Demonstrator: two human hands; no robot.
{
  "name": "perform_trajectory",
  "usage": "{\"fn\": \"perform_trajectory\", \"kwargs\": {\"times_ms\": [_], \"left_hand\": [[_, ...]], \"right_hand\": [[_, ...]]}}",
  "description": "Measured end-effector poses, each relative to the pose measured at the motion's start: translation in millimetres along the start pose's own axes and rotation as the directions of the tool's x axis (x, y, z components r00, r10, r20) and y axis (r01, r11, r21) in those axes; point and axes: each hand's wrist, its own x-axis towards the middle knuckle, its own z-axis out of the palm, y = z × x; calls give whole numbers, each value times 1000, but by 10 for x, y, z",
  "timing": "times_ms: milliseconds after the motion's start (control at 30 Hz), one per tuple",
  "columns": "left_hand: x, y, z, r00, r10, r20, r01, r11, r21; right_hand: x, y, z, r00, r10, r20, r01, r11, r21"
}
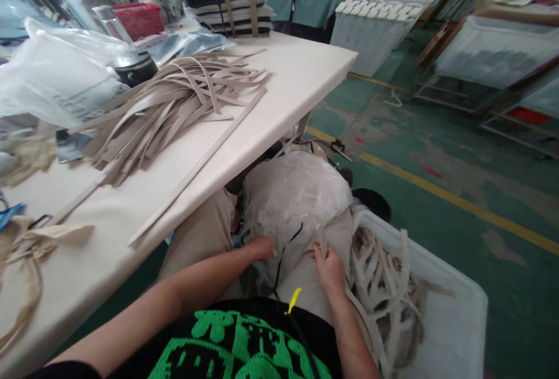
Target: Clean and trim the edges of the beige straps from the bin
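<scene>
My right hand (pixel 331 269) is closed with thumb and fingers pinched on the end of a beige strap (pixel 322 240), above my right thigh. To its left, my left hand (pixel 262 248) rests against a clear plastic bag (pixel 297 192) on my lap; its fingers are turned away and hidden. A thin black cord (pixel 279 268) with a yellow tag (pixel 294 301) hangs in front of my shirt. By my right leg, a white plastic bin (pixel 458 332) holds a tangle of beige straps (pixel 388 291).
On the table (pixel 301 70) to my left lie a pile of flat beige strips (pixel 174 105), one separate strip (pixel 201 163) near the edge, a dark round container (pixel 134 68) and plastic bags (pixel 65 70). A stacked bundle (pixel 227 0) and red basket (pixel 137 20) stand behind. Carts (pixel 493 50) are at right.
</scene>
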Motion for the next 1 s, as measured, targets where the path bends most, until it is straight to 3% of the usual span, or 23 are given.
{"fn": "perform_trajectory", "kwargs": {"times_ms": [167, 333, 567, 667, 800, 900, 1000], "left_hand": [[114, -154, 351, 982, -157, 109, 133, 971, 198], [279, -249, 350, 955, -249, 162, 203, 945, 258], [339, -183, 315, 959, -243, 142, 223, 964, 147], [306, -36, 277, 980, -167, 105, 162, 985, 53], [153, 340, 171, 998, 45, 39, -40, 990, -133], [-125, 617, 16, 976, 215, 24, -201, 942, -268], [-475, 723, -219, 939, 343, 28, -311, 883, -352]], "right_hand": [[2, 45, -25, 999, 17, -32, -16, 999, 31], [22, 51, 34, 1000, 24, -19, -23, 999, 33], [24, 66, 41, 1000, 4, -29, -2, 998, 68], [16, 78, 52, 999, -2, -48, 8, 993, 120], [33, 114, 59, 997, 2, -78, 19, 964, 265], [48, 135, 33, 995, 44, -86, -4, 905, 425], [7, 84, -31, 995, 80, -58, -32, 818, 575]]}}
